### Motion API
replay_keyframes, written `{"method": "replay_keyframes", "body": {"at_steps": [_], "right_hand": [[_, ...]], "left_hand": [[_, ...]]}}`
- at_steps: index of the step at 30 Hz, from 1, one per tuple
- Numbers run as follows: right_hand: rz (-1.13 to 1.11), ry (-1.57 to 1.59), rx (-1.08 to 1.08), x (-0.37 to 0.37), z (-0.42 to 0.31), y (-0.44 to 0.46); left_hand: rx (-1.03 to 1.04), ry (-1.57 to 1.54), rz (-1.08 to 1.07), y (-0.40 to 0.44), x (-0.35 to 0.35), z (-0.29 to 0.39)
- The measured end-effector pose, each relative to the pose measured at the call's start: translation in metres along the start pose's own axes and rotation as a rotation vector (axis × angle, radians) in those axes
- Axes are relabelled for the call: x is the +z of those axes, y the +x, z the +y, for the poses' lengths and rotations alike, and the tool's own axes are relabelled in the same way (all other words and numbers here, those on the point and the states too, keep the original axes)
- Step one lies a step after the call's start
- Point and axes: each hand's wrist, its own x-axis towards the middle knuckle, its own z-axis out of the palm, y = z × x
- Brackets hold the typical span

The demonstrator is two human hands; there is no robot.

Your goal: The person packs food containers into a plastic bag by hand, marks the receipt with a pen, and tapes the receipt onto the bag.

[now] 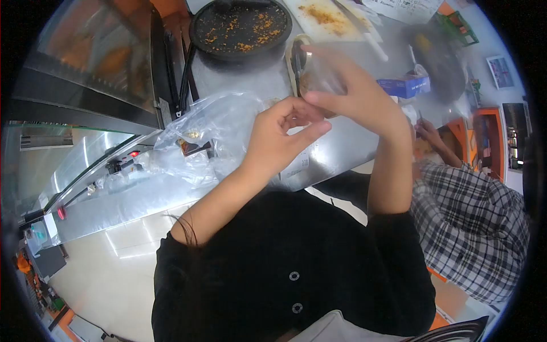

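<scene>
My right hand point(356, 94) curves around a clear plastic container point(326, 77), its thumb and forefinger spread along the sides. At the container's left stands a cream-rimmed, dark oval object point(296, 60), partly covered by my fingers; I cannot make out its kind. Just below, my left hand point(285, 134) has its fingers curled and its thumb stretched toward the right hand. Whatever lies in those curled fingers is hidden. Crumpled clear plastic bags point(219, 139) lie beside my left hand on the metal counter point(325, 142).
A black pan point(242, 28) with orange-brown crumbs sits at the back. Right of it are a stained white cutting board point(325, 20) and a knife point(362, 28). A blue box point(405, 86) stands farther right. A glass-sided case point(97, 62) borders the left. A person in a checked shirt point(467, 222) is at right.
</scene>
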Motion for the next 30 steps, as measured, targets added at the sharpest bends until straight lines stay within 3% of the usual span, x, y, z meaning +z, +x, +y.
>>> {"method": "replay_keyframes", "body": {"at_steps": [4,8,11,13,16,17,19,22,25,30], "right_hand": [[-0.025,0.14,0.055,-0.01,0.005,-0.007],[-0.194,0.249,0.144,-0.022,-0.009,-0.01],[-0.048,0.027,-0.158,-0.001,-0.018,-0.003],[-0.082,-0.079,-0.167,-0.001,-0.044,-0.005],[0.016,-0.171,-0.272,0.001,-0.057,-0.011],[0.073,-0.194,-0.323,0.0,-0.056,-0.013],[0.025,-0.196,-0.212,-0.003,-0.056,-0.018],[-0.038,-0.221,-0.187,-0.001,-0.053,-0.019],[-0.014,-0.062,-0.275,0.008,-0.044,-0.02],[-0.15,0.456,0.087,0.032,-0.018,-0.026]], "left_hand": [[-0.003,0.137,0.049,0.007,0.01,-0.007],[0.244,0.408,0.015,0.004,0.008,-0.001],[0.386,0.516,0.074,0.0,-0.014,-0.002],[0.397,0.485,0.11,0.0,-0.03,-0.01],[0.336,0.555,0.008,-0.001,-0.037,-0.001],[0.172,0.25,-0.019,-0.001,-0.034,0.0],[-0.159,-0.364,-0.074,-0.007,-0.026,0.006],[-0.441,-0.715,-0.101,-0.013,-0.023,0.029],[-0.35,-0.307,-0.061,-0.02,-0.022,0.02],[-0.353,-0.08,-0.006,-0.04,-0.04,0.035]]}}
